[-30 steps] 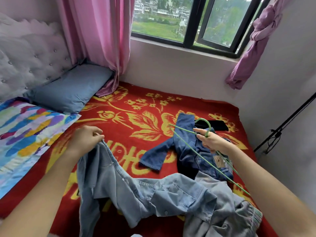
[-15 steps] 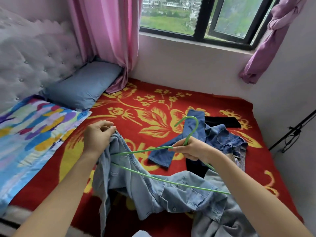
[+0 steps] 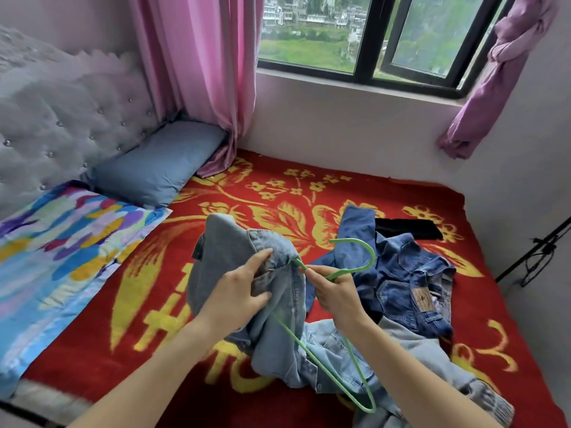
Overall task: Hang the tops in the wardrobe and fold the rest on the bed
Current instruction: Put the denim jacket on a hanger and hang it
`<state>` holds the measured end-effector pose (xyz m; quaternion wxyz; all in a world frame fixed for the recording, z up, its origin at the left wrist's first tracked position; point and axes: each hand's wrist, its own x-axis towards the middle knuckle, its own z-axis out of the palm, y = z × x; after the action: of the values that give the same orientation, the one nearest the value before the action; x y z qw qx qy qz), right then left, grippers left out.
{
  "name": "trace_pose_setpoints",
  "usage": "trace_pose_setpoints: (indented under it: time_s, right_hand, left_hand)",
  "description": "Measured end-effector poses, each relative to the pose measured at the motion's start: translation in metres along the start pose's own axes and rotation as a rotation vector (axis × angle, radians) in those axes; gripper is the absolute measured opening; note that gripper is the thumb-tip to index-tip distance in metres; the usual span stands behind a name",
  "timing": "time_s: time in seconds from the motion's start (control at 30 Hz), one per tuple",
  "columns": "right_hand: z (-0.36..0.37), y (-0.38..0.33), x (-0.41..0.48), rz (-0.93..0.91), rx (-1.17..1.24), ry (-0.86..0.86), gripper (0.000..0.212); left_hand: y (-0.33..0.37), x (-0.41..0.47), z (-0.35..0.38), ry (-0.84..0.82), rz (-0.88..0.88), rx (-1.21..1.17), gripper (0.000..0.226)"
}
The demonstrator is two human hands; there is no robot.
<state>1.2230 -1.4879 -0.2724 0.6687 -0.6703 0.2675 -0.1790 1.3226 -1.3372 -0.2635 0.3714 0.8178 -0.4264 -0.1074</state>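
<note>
We are now holding the pale denim shirt (image 3: 222, 242) lifted above the bed (image 3: 278, 193), our left hand (image 3: 238, 291) gripping its shoulder and our right hand (image 3: 336, 295) pinching the green hanger (image 3: 371, 256), whose end is newly sliding inside, so hanging is drawing near.

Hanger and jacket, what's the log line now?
left hand grips pale jacket | right hand holds green hanger | hanger end inside jacket | dark jacket on bed
</note>
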Motion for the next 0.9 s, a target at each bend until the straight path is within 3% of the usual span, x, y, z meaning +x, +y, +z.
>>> trace_pose_setpoints:
  time_s: [0.07, 0.13, 0.23, 0.3, 0.4, 0.5, 0.57, 0.63, 0.7, 0.8, 0.83, 0.9]
  right_hand:
    - [-0.003, -0.003, -0.003, -0.001, 0.003, 0.006, 0.017]
    - [-0.008, -0.004, -0.004, -0.014, -0.033, 0.006, 0.015]
    - [-0.023, -0.004, -0.014, -0.045, -0.030, 0.023, 0.015]
    - [-0.029, -0.004, -0.020, -0.094, -0.024, 0.062, 0.023]
    - [-0.025, 0.000, -0.023, -0.190, -0.097, 0.138, 0.029]
    - [0.005, -0.002, -0.015, -0.171, -0.111, 0.081, 0.027]
    - [0.020, -0.001, -0.005, -0.115, 0.061, 0.076, 0.034]
    - [0.018, -0.002, 0.003, -0.132, 0.095, 0.088, 0.032]
    - [0.011, -0.005, 0.001, -0.190, -0.026, 0.036, 0.031]
    - [0.005, -0.014, 0.000, -0.221, -0.141, 0.009, 0.026]
    - [0.005, -0.016, 0.001, -0.227, -0.151, 0.008, 0.025]
    - [0.008, -0.019, 0.001, -0.234, -0.156, -0.006, 0.024]
  left_hand:
    - [0.002, 0.007, 0.000, 0.149, 0.006, 0.024, 0.067]
    - [-0.008, 0.021, -0.016, 0.373, 0.030, 0.205, 0.061]
    - [-0.028, 0.040, -0.042, 0.623, 0.103, 0.510, 0.037]
    - [-0.035, 0.047, -0.052, 0.707, 0.142, 0.543, 0.022]
    - [-0.023, 0.044, -0.040, 0.688, 0.178, 0.416, 0.019]
    - [0.013, 0.028, 0.003, 0.452, 0.287, 0.093, 0.017]
    - [0.028, 0.017, 0.025, 0.342, 0.327, 0.106, 0.018]
    - [0.025, 0.020, 0.021, 0.357, 0.258, 0.141, 0.015]
    - [0.009, 0.027, 0.005, 0.437, 0.145, 0.149, 0.035]
    - [-0.001, 0.034, -0.007, 0.576, 0.217, 0.458, 0.073]
    - [-0.002, 0.035, -0.006, 0.583, 0.336, 0.600, 0.074]
    - [-0.009, 0.040, -0.010, 0.445, 0.541, 0.825, 0.068]
